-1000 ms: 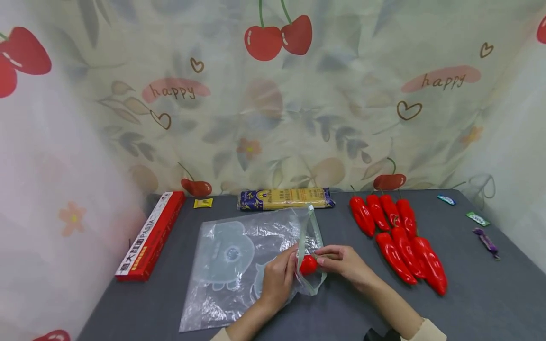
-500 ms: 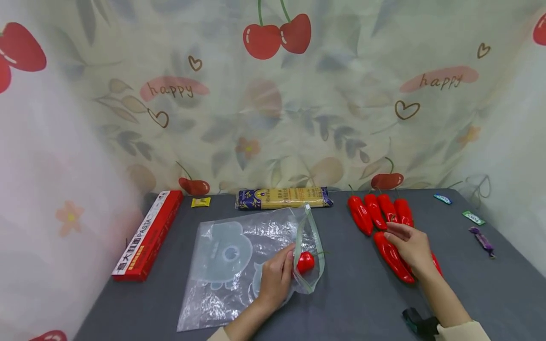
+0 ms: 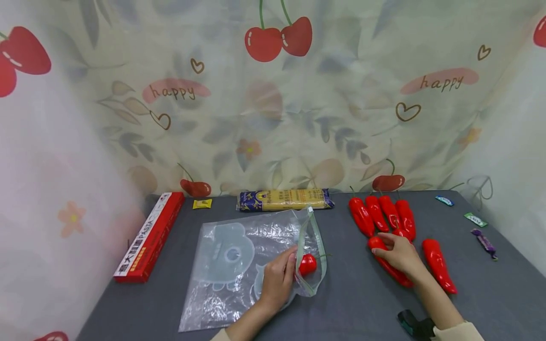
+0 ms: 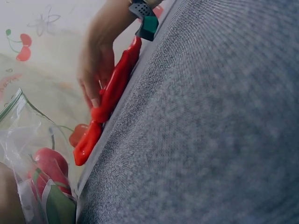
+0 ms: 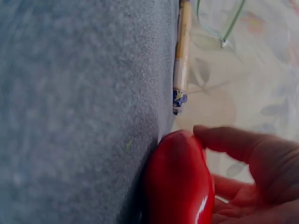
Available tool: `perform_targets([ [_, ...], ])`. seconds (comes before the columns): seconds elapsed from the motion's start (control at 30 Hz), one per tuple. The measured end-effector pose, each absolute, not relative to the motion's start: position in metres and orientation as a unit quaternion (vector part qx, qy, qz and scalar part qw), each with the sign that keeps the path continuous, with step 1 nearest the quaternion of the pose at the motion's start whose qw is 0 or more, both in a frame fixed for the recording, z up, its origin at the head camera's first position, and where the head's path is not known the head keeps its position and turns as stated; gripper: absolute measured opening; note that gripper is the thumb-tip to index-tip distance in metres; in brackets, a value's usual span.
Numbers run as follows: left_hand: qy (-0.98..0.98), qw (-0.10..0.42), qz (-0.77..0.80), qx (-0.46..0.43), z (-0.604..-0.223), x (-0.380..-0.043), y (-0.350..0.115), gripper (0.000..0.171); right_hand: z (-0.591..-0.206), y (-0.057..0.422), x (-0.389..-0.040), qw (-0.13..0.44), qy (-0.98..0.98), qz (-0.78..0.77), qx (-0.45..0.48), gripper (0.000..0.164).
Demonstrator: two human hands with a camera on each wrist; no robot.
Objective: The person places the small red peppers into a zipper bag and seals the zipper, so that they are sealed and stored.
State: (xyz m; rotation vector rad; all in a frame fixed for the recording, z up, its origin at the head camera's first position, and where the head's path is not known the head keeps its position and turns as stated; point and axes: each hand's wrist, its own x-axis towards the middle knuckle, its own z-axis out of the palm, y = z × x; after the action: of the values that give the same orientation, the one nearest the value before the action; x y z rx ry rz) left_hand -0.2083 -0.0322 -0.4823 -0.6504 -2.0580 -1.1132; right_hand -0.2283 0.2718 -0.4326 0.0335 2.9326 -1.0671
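Note:
My left hand (image 3: pixel 278 274) pinches the edge of a clear zip bag (image 3: pixel 243 237) with printed cartoon shapes, keeping its mouth spread on the right side. Inside that mouth is the end of a red chili pepper (image 3: pixel 307 264), its stem poking out; the left wrist view shows red through the plastic (image 4: pixel 51 165). Over the pile on the right, my right hand (image 3: pixel 401 253) grips the upper end of another red chili pepper (image 5: pixel 180 182) between thumb and fingers. A separate chili pepper (image 3: pixel 439 265) lies to the right of that hand. Several more chili peppers (image 3: pixel 361 217) lie behind.
At the back lies a yellow and blue pasta packet (image 3: pixel 286 199). A red pasta box (image 3: pixel 149 237) is on the left, with a small yellow wrapped sweet (image 3: pixel 202 203) near it. Small wrapped sweets (image 3: pixel 475 219) lie at the far right. Patterned cloth surrounds the table.
My right hand went from the bag's mouth to the pepper pile, letting go of the pepper in the bag, and now grips another. The rightmost pepper shifted right. My left hand stayed on the bag.

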Motion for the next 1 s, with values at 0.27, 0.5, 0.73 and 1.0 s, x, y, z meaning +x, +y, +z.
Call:
perform_targets([
  [0.27, -0.794, 0.349, -0.430, -0.252, -0.481, -0.209, -0.033, 0.024, -0.416, 0.259, -0.231, 0.015, 0.880, -0.474, 0.023, 0.060],
  [0.5, -0.790, 0.347, -0.436, -0.255, -0.482, -0.209, -0.033, 0.024, -0.411, 0.221, -0.241, -0.004, 0.701, -0.709, 0.079, 0.056],
  [0.73, -0.785, 0.357, -0.432, -0.263, -0.483, -0.209, -0.032, 0.025, -0.428, 0.183, -0.246, -0.043, 0.755, -0.647, 0.098, 0.052],
  [1.0, -0.787, 0.353, -0.434, -0.259, -0.481, -0.209, -0.031, 0.026, -0.439, 0.163, -0.237, -0.002, 0.828, -0.561, -0.021, 0.036],
])
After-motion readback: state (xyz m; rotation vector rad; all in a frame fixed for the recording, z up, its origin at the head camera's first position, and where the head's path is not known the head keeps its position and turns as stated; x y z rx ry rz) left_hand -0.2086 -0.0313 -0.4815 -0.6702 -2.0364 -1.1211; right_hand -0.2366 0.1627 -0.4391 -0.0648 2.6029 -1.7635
